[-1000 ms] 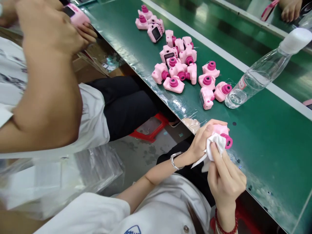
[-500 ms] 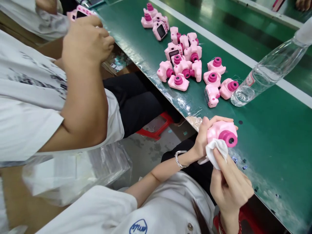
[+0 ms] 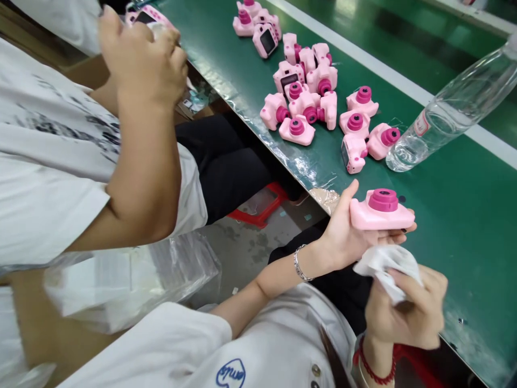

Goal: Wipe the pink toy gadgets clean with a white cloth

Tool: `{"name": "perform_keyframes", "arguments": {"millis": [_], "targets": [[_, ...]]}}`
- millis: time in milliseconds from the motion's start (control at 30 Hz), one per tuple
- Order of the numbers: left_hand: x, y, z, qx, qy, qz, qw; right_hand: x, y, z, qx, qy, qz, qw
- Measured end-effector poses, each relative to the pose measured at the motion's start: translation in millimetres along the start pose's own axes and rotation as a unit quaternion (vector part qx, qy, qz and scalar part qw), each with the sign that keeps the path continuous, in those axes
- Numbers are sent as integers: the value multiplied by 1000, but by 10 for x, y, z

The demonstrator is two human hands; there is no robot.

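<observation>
A pink toy camera (image 3: pixel 369 215) with a magenta lens rests on the fingers of my left hand (image 3: pixel 341 240), lens facing up. My left thumb stands along its near side, and the fingers support it from below. Just under the camera, my right hand (image 3: pixel 420 310) pinches a crumpled white cloth (image 3: pixel 390 261). The cloth is close to my left palm; whether it touches is hard to tell. Several more pink toy cameras (image 3: pixel 297 131) lie in loose groups on the green table (image 3: pixel 456 226) beyond my hands.
A clear water bottle (image 3: pixel 428 134) stands on the table behind the camera. To the left, a co-worker's hand (image 3: pixel 145 64) is by another pink camera (image 3: pixel 147 16). The table edge runs diagonally past my wrists. A red stool (image 3: pixel 260 215) is below.
The toy camera has turned from facing sideways to lens up. My right hand, with the cloth, has drawn away from it, down and to the right. My left fingers have opened out beneath it.
</observation>
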State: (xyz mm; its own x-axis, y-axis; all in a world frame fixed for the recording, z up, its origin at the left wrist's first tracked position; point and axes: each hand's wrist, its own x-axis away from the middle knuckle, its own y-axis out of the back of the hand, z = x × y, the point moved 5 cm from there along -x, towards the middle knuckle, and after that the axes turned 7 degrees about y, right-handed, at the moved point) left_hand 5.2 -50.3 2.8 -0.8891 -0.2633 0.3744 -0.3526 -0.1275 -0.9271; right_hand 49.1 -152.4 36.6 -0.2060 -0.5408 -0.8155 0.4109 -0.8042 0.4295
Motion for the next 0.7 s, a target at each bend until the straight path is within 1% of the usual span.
{"name": "perform_keyframes", "arguments": {"millis": [33, 67, 100, 133, 200, 233, 267, 300, 367, 400, 467, 500, 533, 567, 600, 633, 700], "targets": [[-19, 5, 32, -14, 2, -6, 1000, -41, -80, 47, 29, 31, 11, 999], [-35, 5, 61, -24, 5, -12, 1000, -76, -146, 70, 54, 53, -1, 997], [-45, 1, 77, -26, 1, -20, 999, -105, -195, 65, 76, 66, -28, 995], [-49, -3, 75, -18, -13, -29, 999, -128, -235, 19, 100, 58, -55, 992], [-31, -2, 33, 14, -54, -52, 997, -155, -260, -151, 134, 15, -106, 985], [-16, 3, 11, 24, -62, -60, 996, -161, -252, -260, 141, -13, -119, 983], [-2, 9, -7, 28, -60, -61, 996, -163, -238, -372, 139, -41, -117, 983], [10, 18, -23, 23, -50, -54, 997, -160, -218, -478, 124, -68, -105, 984], [25, 41, -51, -14, -22, -12, 1000, -127, -148, -634, 69, -116, -87, 987], [30, 57, -70, -42, -17, 18, 999, -98, -93, -675, 34, -137, -94, 986], [44, 95, -117, -113, -29, 81, 990, -17, 23, -706, -48, -185, -126, 974], [54, 117, -140, -160, -43, 104, 981, 28, 67, -706, -88, -215, -139, 963], [70, 140, -166, -217, -66, 116, 967, 68, 97, -698, -120, -246, -146, 951], [91, 159, -197, -281, -98, 117, 948, 97, 113, -683, -140, -273, -144, 941], [117, 170, -224, -351, -132, 112, 920, 111, 122, -663, -147, -293, -141, 934], [145, 170, -242, -419, -163, 105, 887, 111, 130, -641, -142, -303, -145, 931], [194, 146, -242, -534, -201, 104, 814, 66, 124, -589, -127, -290, -163, 934]]}}
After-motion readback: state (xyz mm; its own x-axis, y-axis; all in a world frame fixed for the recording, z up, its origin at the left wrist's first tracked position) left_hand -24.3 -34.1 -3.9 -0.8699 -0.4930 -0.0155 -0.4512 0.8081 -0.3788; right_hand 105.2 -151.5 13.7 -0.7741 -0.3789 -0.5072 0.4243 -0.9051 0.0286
